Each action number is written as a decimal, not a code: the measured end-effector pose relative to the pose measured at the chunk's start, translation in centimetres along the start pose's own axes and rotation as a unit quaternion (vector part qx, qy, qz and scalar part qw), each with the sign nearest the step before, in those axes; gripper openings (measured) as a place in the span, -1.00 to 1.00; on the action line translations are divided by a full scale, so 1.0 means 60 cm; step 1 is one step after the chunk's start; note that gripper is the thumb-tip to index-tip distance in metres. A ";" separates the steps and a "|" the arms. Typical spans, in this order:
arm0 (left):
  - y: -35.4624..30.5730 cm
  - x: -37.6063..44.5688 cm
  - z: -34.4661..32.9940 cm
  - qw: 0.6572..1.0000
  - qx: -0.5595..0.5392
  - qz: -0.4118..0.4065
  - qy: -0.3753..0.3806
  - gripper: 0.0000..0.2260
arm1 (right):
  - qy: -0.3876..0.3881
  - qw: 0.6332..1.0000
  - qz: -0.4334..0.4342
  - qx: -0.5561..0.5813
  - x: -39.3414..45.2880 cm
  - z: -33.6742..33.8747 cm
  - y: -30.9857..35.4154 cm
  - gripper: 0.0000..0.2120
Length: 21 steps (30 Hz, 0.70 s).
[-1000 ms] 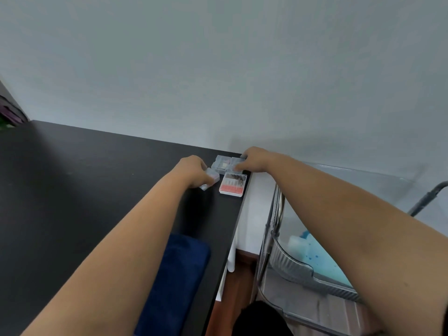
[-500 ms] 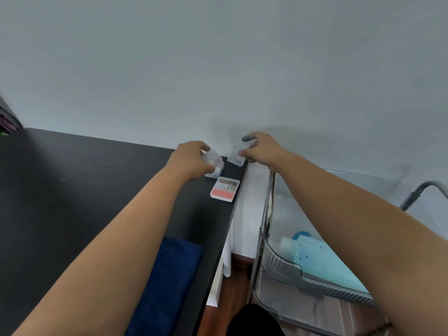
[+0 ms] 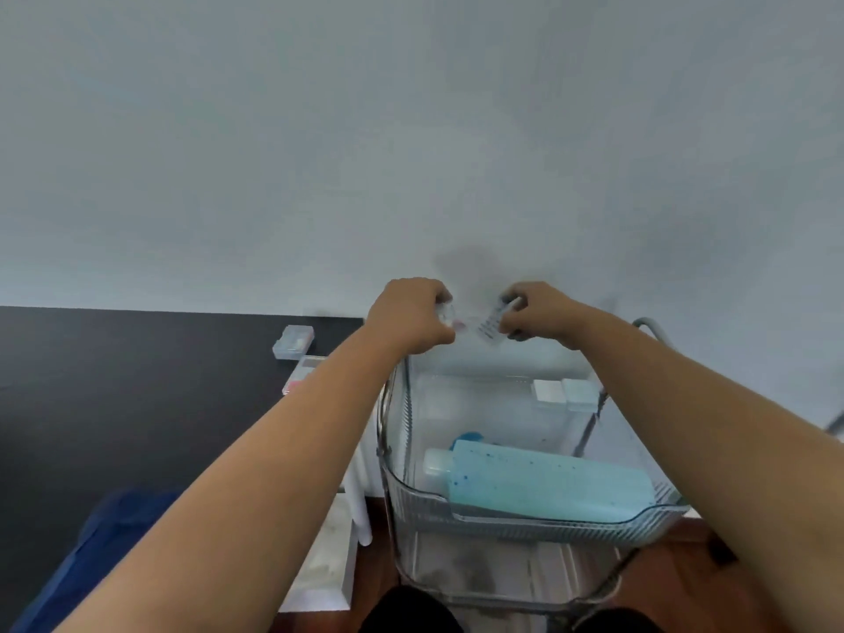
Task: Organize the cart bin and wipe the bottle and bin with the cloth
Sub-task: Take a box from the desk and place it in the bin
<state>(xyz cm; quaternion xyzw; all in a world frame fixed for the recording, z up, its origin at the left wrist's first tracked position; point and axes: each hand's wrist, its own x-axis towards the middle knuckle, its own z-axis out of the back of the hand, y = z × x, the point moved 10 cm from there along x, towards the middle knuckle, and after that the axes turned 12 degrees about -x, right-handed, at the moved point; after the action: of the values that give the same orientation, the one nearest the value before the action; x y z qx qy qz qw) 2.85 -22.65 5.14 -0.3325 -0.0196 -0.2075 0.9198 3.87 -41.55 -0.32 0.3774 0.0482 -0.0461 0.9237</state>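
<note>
The clear cart bin point(image 3: 525, 518) stands right of the black table point(image 3: 137, 404). A light blue bottle point(image 3: 548, 484) lies on its side in the bin's front. Above the bin's far edge, my left hand point(image 3: 411, 315) grips a small clear box point(image 3: 446, 313). Beside it, my right hand point(image 3: 536, 312) pinches another small clear box point(image 3: 491, 323). The two hands are close together, both over the bin. A dark blue cloth point(image 3: 105, 550) lies on the table near its front edge, partly behind my left arm.
On the table's right end lie a clear plastic case point(image 3: 293, 342) and a flat case with a pink strip point(image 3: 303, 374). Two small pale boxes point(image 3: 564, 392) sit at the bin's back right. A lower cart shelf point(image 3: 502, 573) shows under the bin. A grey handle point(image 3: 651, 326) rises behind.
Both hands lifted small clear boxes off the table's right end and carried them right, over the cart bin. The view swung right toward the cart.
</note>
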 end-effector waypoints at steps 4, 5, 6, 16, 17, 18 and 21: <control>0.005 0.023 -0.090 0.996 0.037 0.054 0.053 -0.45 | 0.029 0.991 -0.037 -0.121 -0.003 -0.013 -0.096 -0.66; 0.013 0.026 -0.112 0.995 0.037 0.072 0.063 -0.42 | 0.030 0.988 -0.039 -0.147 -0.002 -0.018 -0.111 -0.65; 0.022 0.028 -0.134 0.993 0.034 0.086 0.077 -0.39 | 0.035 0.985 -0.042 -0.161 0.001 -0.026 -0.124 -0.66; 0.093 0.046 -0.276 0.968 0.096 0.159 0.169 -0.63 | 0.090 0.970 -0.032 -0.225 0.054 -0.098 -0.191 -0.78; 0.095 0.050 -0.281 0.968 0.099 0.159 0.168 -0.64 | 0.085 0.971 -0.032 -0.223 0.056 -0.096 -0.195 -0.78; 0.097 0.053 -0.285 0.967 0.101 0.161 0.170 -0.64 | 0.082 0.971 -0.031 -0.221 0.058 -0.093 -0.198 -0.75; 0.107 0.057 -0.306 0.962 0.093 0.176 0.188 -0.62 | 0.099 0.960 0.002 -0.261 0.056 -0.095 -0.191 -0.55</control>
<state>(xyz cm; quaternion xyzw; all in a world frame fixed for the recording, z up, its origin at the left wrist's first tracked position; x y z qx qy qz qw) 6.64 -30.85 -12.42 -0.1987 0.1932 -0.0983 0.9558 5.47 -45.87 -12.73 0.1263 0.1493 0.0074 0.9807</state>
